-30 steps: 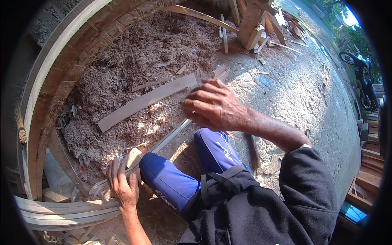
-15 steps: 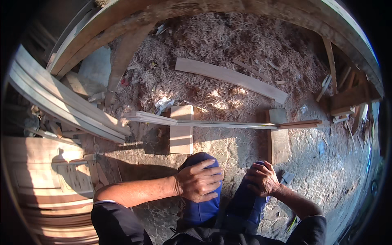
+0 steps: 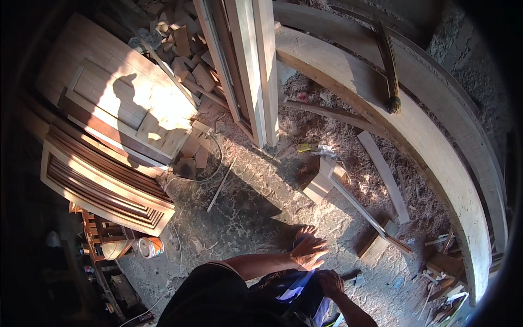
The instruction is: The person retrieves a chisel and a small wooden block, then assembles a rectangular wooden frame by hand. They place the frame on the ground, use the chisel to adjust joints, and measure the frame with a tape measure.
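Note:
My left hand (image 3: 309,254) lies on my left knee, fingers stretched out and apart, holding nothing. My right hand (image 3: 330,284) rests over the other knee in shadow, its fingers draped on the blue trousers (image 3: 294,287) with no object in them. Ahead of my knees, a long thin wooden strip (image 3: 357,206) spans two wooden blocks, a nearer-left block (image 3: 317,188) and a right block (image 3: 375,248). Neither hand touches the strip or the blocks. Beyond them a flat board (image 3: 384,175) lies on wood shavings (image 3: 414,188).
A long thick beam (image 3: 376,103) crosses at the right, with a stick broom (image 3: 390,82) on it. Tall timber pieces (image 3: 263,82) rise at the top middle beside piled offcuts (image 3: 182,46). Panelled wooden doors (image 3: 109,182) and a paint bucket (image 3: 150,247) stand left.
My view has swung left, bringing the doors, offcuts and bucket into sight. Both hands remain on my knees, and the strip still lies across the blocks.

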Available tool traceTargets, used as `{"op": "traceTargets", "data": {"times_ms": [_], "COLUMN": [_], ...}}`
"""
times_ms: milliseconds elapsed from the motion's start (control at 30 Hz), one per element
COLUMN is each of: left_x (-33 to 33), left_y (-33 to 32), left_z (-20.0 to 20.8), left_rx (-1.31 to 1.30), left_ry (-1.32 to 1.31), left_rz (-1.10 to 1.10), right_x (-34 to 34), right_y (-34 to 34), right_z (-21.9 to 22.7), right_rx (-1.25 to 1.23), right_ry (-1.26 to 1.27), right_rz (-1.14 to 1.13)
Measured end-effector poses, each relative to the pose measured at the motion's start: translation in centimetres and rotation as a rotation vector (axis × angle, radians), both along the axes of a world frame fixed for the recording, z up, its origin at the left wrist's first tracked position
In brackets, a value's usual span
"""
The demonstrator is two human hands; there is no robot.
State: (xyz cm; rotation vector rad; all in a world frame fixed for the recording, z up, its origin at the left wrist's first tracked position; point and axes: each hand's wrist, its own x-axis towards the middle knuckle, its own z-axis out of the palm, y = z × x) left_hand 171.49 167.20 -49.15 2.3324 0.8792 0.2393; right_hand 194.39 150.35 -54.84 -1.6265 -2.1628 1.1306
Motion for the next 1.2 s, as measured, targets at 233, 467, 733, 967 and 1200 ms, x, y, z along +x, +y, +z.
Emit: {"op": "traceTargets", "data": {"times_ms": [233, 467, 733, 967, 1200], "left_x": [-15.9, -31.8, -47.4, -53.3, -57.9], "left_y": [-9.2, -9.7, -11.0, -12.4, -15.9], "left_z": [8.0, 10.1, 15.0, 15.8, 12.7], "left_rx": [-0.231, -0.61, -0.853, -0.946, -1.127], "left_ry": [0.282, 0.153, 0.145, -0.092, -0.332], "left_rz": [0.465, 0.902, 1.198, 1.491, 1.853], "right_x": [-3.0, -10.1, -27.9, -48.3, -77.1], "right_y": [-6.1, 0.0, 21.6, 42.2, 56.6], "right_z": [5.4, 11.5, 14.3, 13.0, 14.6], "right_rx": [-0.095, -0.273, -0.396, -0.259, -0.103], "right_ry": [-0.103, -0.44, -0.377, -0.31, -0.426], "right_rz": [0.247, 0.41, 0.159, 0.573, 0.887]}}
